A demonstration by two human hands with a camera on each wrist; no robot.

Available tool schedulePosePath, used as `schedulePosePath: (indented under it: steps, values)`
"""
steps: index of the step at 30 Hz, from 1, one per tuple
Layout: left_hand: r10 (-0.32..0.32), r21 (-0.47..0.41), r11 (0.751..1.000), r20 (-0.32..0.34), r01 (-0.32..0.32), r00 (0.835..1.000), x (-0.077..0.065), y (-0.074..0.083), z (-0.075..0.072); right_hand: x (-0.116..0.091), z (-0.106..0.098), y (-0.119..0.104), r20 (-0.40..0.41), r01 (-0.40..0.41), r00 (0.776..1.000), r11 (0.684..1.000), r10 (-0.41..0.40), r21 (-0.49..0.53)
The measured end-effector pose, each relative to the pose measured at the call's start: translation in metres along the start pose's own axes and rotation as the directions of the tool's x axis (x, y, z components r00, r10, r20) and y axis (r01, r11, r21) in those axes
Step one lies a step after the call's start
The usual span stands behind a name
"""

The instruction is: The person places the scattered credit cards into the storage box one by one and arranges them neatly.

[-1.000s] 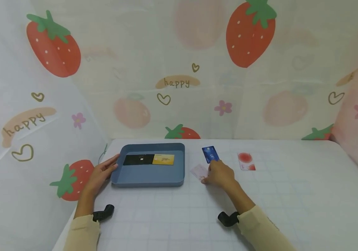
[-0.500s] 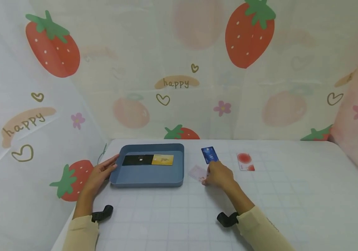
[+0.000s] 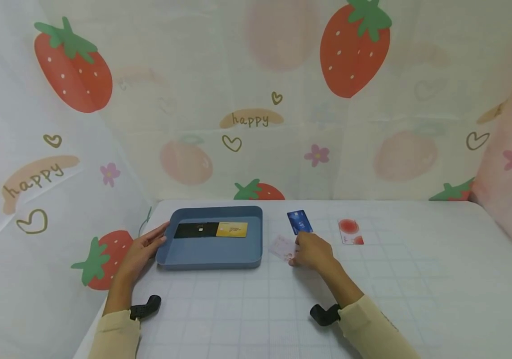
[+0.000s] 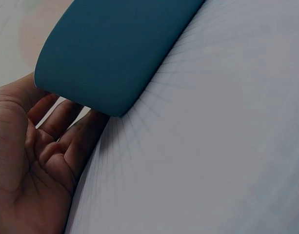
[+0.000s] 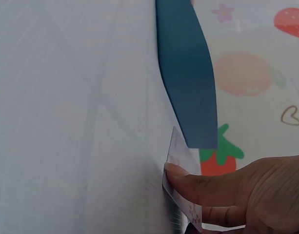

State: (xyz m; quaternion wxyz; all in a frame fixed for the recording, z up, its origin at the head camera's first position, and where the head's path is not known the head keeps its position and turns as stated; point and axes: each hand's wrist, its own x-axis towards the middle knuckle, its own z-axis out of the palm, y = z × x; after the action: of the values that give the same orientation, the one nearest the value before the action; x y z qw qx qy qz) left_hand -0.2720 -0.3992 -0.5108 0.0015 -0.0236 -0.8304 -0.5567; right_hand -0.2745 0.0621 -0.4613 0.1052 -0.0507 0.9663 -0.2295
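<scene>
Presently, the right hand is grasping a pale pink card, its thumb and fingers pinching the card along the 4 o'clock side. The card is lying out just beside the 3 o'clock end of the blue tray and is appearing tilted in the right wrist view; whether an edge is touching the counter cannot be told. In handling, the card is probably weighing very little and behaving as a thin, stiff sheet: flexing slightly under load, resisting breakage, but presenting smooth faces that are likely offering little friction. Accordingly, a pinch near one edge, with the thumb opposing the fingers across the thickness, is giving the soundest hold; squeezing hard is risking a bow. Meanwhile, the left hand is resting relaxed fingers against the tray's 9 o'clock end, without clenching. Inside the tray, a black card and a yellow card are lying flat. A blue card is lying toward 1 o'clock from the pink one, and a red-and-white card is lying well apart toward 3 o'clock. Compared with the earliest frame, the pink card is now sitting slightly nearer the tray, while both hands and the other cards are keeping essentially the same arrangement.
</scene>
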Motion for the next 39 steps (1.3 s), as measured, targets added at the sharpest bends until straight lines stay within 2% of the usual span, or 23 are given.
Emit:
schedulePosePath:
  steps: [7, 13, 18, 23, 32, 39]
  values:
    - [-0.02, -0.009, 1.0, -0.006, 0.02, 1.0, -0.004, -0.002, -0.001, -0.001, 0.002, -0.002, 0.008, 0.008, 1.0, 1.0, -0.008, -0.004]
    - [-0.01, -0.019, 1.0, -0.006, 0.01, 1.0, -0.007, 0.0, -0.002, -0.001, 0.0, -0.002, 0.005, 0.035, 0.999, 0.999, -0.035, -0.015]
    - [-0.011, -0.006, 1.0, -0.012, 0.011, 1.0, -0.009, 0.0, -0.002, 0.0, 0.0, -0.001, 0.03, 0.091, 0.995, 0.996, -0.091, -0.001]
    - [-0.008, -0.01, 1.0, -0.004, 0.008, 1.0, -0.005, 0.002, -0.001, 0.001, -0.006, 0.005, 0.054, 0.151, 0.987, 0.988, -0.152, 0.027]
    - [-0.02, -0.006, 1.0, -0.006, 0.02, 1.0, -0.004, 0.003, -0.002, 0.003, -0.009, 0.008, 0.096, 0.185, 0.976, 0.976, -0.196, 0.112]
    - [0.001, -0.034, 0.999, 0.003, -0.001, 1.0, -0.002, 0.002, 0.0, 0.004, -0.013, 0.01, 0.1, 0.22, 0.966, 0.962, -0.237, 0.16]
